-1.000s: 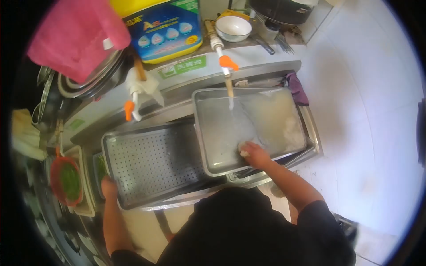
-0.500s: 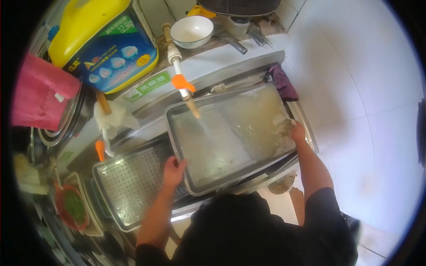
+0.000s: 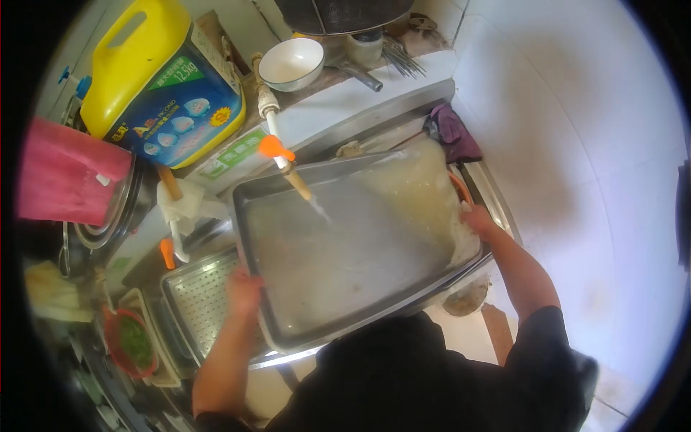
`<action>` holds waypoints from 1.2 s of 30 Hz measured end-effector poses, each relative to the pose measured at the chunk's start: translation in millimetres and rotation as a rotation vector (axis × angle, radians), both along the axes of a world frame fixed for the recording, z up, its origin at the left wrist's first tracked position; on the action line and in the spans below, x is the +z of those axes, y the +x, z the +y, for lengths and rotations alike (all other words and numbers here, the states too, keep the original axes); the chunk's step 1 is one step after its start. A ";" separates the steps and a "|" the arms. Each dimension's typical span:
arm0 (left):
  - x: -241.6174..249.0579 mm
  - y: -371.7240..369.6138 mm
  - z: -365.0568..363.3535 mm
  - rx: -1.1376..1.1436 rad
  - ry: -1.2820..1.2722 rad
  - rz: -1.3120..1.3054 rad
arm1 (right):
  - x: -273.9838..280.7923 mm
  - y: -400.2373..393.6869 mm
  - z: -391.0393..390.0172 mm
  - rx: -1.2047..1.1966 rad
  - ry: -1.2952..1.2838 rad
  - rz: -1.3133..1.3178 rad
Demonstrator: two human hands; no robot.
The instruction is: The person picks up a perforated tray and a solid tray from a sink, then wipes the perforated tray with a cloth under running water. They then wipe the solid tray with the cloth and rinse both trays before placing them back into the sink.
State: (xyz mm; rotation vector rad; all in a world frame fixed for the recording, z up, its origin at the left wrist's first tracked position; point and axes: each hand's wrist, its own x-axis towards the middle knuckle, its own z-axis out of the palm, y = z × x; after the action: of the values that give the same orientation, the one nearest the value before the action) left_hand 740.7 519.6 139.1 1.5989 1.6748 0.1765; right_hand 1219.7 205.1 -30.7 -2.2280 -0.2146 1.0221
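A deep rectangular metal tray (image 3: pixel 378 318) lies tilted across the sink, with cloudy water pooled in its right part. Above it, a faucet with an orange handle (image 3: pixel 276 148) pours a stream of water into the tray. My left hand (image 3: pixel 245 289) is closed on the tray's left edge. At the right end, my right hand (image 3: pixel 479 220) is closed around the rim, with something small and whitish by its fingers. Under the left side of the tray sits a perforated metal tray (image 3: pixel 203 286), partly covered.
A yellow detergent jug (image 3: pixel 169 93) and a white bowl (image 3: pixel 291 65) stand on the ledge behind. A purple cloth (image 3: pixel 457 137) hangs at the back right, near an orange rim (image 3: pixel 461 189). At left are a pink cloth (image 3: pixel 75 173) and a red basket with greens (image 3: pixel 133 344).
The tray has shifted left and toward me, with both hands on it. Its cloudy water has run toward the right end. More of the perforated tray is covered, and an orange rim now shows.
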 end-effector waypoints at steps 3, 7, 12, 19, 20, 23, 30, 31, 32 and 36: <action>30.8 -14.8 14.4 0.016 -0.032 -0.109 | 17.4 -19.5 2.3 0.097 -0.023 -0.034; 84.9 -15.8 18.5 -0.001 -0.057 -0.141 | 24.3 -38.4 -5.2 0.126 0.063 0.135; 128.2 -16.5 21.7 -0.042 -0.151 -0.203 | 60.3 -71.9 -15.9 0.211 -0.097 -0.035; 162.5 -32.4 46.1 -0.118 -0.228 -0.199 | 110.9 -93.3 -27.3 0.207 -0.111 -0.006; 172.2 -29.1 44.6 -0.066 -0.277 -0.286 | 113.9 -93.3 -30.4 0.204 -0.111 -0.007; 186.4 -24.9 52.8 -0.004 -0.319 -0.135 | 121.6 -86.8 -42.9 0.396 -0.029 -0.080; 187.7 -13.4 49.0 0.121 -0.671 -0.339 | 178.8 -63.8 -44.0 0.601 -0.270 -0.045; 195.7 -3.5 36.5 0.102 -0.607 -0.307 | 181.3 -61.9 -45.6 0.526 -0.263 -0.076; 199.6 1.7 29.8 0.083 -0.543 -0.275 | 181.8 -60.7 -47.0 0.526 -0.264 -0.077; 156.3 -23.6 36.8 -0.135 -0.299 -0.280 | 186.0 -51.3 -49.6 0.340 -0.174 -0.122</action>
State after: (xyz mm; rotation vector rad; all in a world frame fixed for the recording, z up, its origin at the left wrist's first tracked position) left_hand 717.2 556.3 295.3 1.3858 1.3068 0.0725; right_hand 1168.5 155.5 155.3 -2.4703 -0.5956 1.1156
